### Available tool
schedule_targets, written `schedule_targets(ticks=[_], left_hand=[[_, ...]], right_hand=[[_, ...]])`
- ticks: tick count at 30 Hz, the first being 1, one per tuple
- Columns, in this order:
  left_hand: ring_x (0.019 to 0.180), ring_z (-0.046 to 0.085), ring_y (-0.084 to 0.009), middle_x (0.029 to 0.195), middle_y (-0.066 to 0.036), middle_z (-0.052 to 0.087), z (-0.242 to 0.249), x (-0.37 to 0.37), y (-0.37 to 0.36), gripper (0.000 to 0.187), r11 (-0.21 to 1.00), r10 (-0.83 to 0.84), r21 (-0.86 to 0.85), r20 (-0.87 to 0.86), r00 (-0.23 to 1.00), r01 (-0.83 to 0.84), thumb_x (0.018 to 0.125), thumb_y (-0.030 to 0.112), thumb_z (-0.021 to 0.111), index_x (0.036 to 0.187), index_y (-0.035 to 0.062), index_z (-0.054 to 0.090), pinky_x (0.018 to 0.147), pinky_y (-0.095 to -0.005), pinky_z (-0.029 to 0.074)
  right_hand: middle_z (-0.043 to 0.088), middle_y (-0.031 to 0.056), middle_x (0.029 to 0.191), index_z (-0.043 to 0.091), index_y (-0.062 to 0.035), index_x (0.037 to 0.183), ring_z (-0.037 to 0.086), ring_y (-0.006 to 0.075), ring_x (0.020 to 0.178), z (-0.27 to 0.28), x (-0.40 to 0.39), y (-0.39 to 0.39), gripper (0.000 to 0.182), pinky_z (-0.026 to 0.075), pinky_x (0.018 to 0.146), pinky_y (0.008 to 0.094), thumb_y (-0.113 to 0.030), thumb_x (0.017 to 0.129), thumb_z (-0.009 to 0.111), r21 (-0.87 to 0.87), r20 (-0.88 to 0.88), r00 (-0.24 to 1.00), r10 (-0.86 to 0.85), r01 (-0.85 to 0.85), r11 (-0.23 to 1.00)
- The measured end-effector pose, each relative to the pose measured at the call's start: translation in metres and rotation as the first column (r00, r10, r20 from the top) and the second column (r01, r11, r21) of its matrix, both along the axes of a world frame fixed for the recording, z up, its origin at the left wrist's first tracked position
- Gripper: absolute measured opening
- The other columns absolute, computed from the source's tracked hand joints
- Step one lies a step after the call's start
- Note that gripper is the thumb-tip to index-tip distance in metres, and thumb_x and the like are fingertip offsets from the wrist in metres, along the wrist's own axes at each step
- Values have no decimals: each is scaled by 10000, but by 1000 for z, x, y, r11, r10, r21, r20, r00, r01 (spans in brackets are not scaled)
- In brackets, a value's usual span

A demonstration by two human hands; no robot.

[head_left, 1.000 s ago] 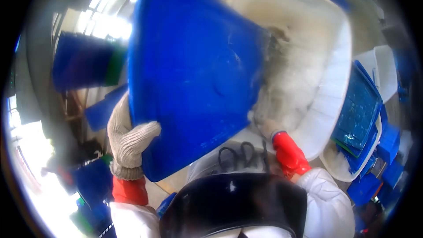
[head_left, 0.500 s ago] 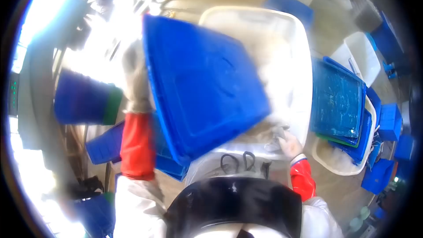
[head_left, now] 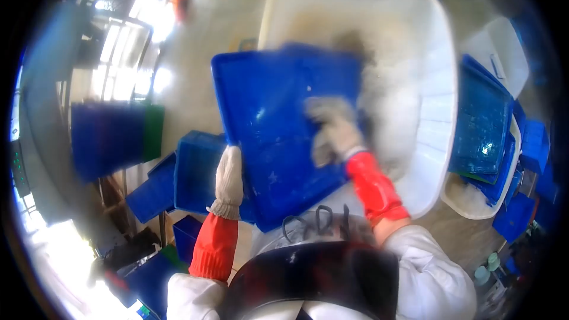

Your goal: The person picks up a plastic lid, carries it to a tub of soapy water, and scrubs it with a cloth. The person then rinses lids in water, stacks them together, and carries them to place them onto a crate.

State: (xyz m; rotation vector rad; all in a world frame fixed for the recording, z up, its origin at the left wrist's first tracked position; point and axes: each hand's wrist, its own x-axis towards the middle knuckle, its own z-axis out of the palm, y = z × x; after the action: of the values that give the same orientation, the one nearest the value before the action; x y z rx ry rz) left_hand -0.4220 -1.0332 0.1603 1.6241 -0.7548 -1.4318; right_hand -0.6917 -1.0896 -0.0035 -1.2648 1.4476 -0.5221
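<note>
Blue tray (head_left: pixel 278 124) tilted over white tub (head_left: pixel 438 83) — left hand (head_left: pixel 228 181) fingers grasping edge, right hand (head_left: pixel 332 130) flat on it.

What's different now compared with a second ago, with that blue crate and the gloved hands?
The blue crate has come down from a steep tilt over the white tub and lies flatter, lower in view. The right hand has left the tub's near rim and now rests flat on the crate. The left hand still grips the crate's left edge. The tub and the stacked blue trays stayed put.
</note>
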Motion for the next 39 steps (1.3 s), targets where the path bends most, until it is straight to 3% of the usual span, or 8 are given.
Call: schedule_targets(ticks=[5, 12, 14, 16, 24, 30, 32, 39], left_hand=[[867, 649, -101, 1015, -35, 671, -32, -5, -29, 401, 995, 56, 84, -74, 996, -50, 1067, 377, 502, 1217, 22, 612, 730, -237, 553], [859, 619, -225, 1001, -127, 681, -69, -31, -77, 354, 949, -261, -43, 443, 857, 311, 1047, 305, 529, 1239, 23, 625, 796, -352, 517], [886, 615, -206, 1027, -117, 688, -49, -29, -75, 334, 996, -87, 54, 209, 974, 77, 1055, 279, 519, 1223, 13, 631, 811, -338, 509], [928, 598, -141, 1021, -66, 678, -58, -8, -52, 360, 998, 22, 57, -59, 998, -18, 1026, 298, 569, 1217, 0, 636, 832, -292, 493], [883, 612, -112, 1032, -44, 658, 75, 39, -15, 356, 993, 6, 115, 259, 966, -37, 953, 128, 622, 1280, -12, 597, 803, -263, 523], [953, 626, -126, 1154, -69, 648, 123, 47, 12, 505, 997, 73, -26, 336, 939, -68, 913, 38, 626, 1404, -21, 521, 850, -244, 523], [962, 624, -133, 1176, -80, 646, 147, 32, 8, 526, 990, 102, -130, 412, 905, -52, 891, 37, 634, 1400, -33, 521, 859, -255, 518], [1022, 616, -196, 1238, -135, 623, 231, -78, -18, 669, 877, -127, -351, 491, 862, 329, 800, 72, 679, 1423, -69, 478, 909, -297, 503]], right_hand=[[671, 277, 1022, 590, -48, 1207, 641, 445, 972, -119, -83, 83, 405, 507, 852, 483, -371, 972, 519, 312, -497, 864, 84, 87, 946], [608, 284, 1000, 634, -92, 1037, 606, 454, 855, 109, 76, 54, 201, 503, 800, 517, -261, 963, 555, -153, -398, 823, 404, -494, 856], [600, 264, 929, 629, -53, 1022, 605, 458, 816, 133, 103, -4, 207, 511, 770, 510, -237, 940, 583, -481, -110, 992, 53, -100, 871], [619, 246, 907, 625, -6, 1010, 606, 455, 780, 124, 113, -77, 269, 514, 749, 499, -259, 920, 617, -605, -231, 911, 341, -409, 683], [684, 199, 1108, 529, -155, 1418, 637, 381, 1061, 48, 46, -162, 505, 478, 970, 451, -302, 937, 570, -500, -282, 953, 108, -242, 832], [674, 264, 1131, 522, -99, 1377, 637, 431, 1076, -39, -37, 24, 502, 490, 938, 494, -353, 946, 562, 333, -347, 897, 273, -154, 930], [681, 238, 1137, 556, -103, 1331, 637, 420, 1084, -60, -53, 77, 472, 497, 930, 487, -323, 917, 611, 368, -394, 665, 634, -518, 772], [704, 162, 1053, 580, -121, 1299, 656, 395, 1001, 49, -127, 126, 484, 502, 856, 497, -301, 861, 676, -131, -413, 902, 130, -200, 971]])
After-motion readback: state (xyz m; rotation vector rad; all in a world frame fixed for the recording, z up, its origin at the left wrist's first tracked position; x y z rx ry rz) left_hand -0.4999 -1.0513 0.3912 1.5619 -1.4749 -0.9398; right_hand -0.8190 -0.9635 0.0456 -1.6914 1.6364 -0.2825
